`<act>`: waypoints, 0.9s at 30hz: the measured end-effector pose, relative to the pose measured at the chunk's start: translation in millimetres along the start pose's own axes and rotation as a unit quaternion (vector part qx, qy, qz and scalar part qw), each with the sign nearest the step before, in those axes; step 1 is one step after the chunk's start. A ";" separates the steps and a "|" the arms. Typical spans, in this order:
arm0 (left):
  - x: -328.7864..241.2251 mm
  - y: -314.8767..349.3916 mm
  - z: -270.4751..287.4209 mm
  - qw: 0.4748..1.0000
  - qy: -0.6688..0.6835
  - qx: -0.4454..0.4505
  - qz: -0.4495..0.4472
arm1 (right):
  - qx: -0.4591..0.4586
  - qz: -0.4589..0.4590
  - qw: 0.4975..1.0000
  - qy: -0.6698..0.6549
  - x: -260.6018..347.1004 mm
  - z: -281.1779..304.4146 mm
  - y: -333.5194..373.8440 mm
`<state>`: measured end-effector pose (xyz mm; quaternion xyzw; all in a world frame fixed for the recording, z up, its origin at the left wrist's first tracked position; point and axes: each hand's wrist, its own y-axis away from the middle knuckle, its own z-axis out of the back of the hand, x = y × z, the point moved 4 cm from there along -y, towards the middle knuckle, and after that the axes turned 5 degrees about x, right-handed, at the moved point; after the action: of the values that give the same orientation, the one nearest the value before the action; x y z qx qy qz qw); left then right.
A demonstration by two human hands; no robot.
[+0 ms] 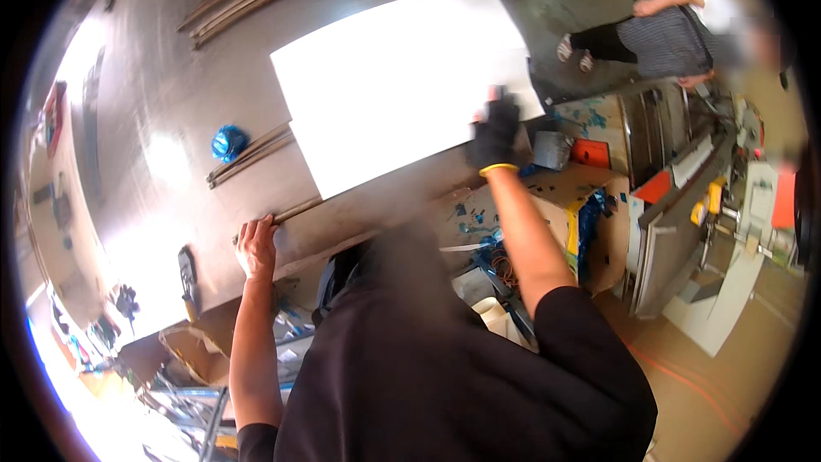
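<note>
Left hand (256, 248) bare, fingers closed on left end of thin brown rod (298, 210); rod runs right to corner of white sheet (393, 85). Sheet flat on bench (154, 103). Right hand (498, 133), black-gloved, over sheet's near right part; blurred, cannot tell open or closed. Crumpled blue ball (228, 144) left of sheet.

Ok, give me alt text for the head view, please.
A black-gloved right hand is over the right end of a large flat white sheet lying across a smooth grey table. The bare left hand lies over a thin brown bar near the table's front edge; a crumpled blue ball and more long bars lie beyond. Another person stands at upper right.
</note>
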<state>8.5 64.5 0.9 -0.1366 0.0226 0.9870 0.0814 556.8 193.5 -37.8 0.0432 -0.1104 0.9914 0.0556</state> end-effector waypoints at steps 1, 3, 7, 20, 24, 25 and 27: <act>-0.9 -1.7 1.6 1.000 0.001 -0.003 0.000 | 0.049 -0.037 0.998 -0.015 -31.1 1.7 -9.6; 0.1 -6.1 1.5 1.000 0.004 -0.010 -0.001 | 0.065 -0.078 0.991 -0.091 -103.3 -10.0 -30.4; 2.0 -5.6 -2.2 1.000 -0.002 -0.007 0.007 | 0.055 -0.103 0.990 -0.073 -122.0 -13.0 -49.3; 0.6 -10.7 -0.2 0.994 0.069 -0.079 -0.040 | 0.172 0.209 0.889 -0.368 341.0 32.8 116.6; 9.3 -4.1 -3.0 0.996 0.073 -0.047 -0.034 | 0.171 0.235 0.855 -0.429 376.9 75.5 109.5; 4.6 -5.6 1.0 0.995 0.077 -0.062 -0.029 | 0.167 0.208 0.871 -0.413 360.7 61.5 109.7; 5.9 -5.0 1.8 0.994 0.079 -0.070 -0.021 | 0.180 0.170 0.898 -0.363 331.6 56.2 96.7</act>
<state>3.3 70.5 1.0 -0.2200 -0.0431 0.9703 0.0906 221.1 120.6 28.6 0.3899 0.0518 0.9041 -0.1667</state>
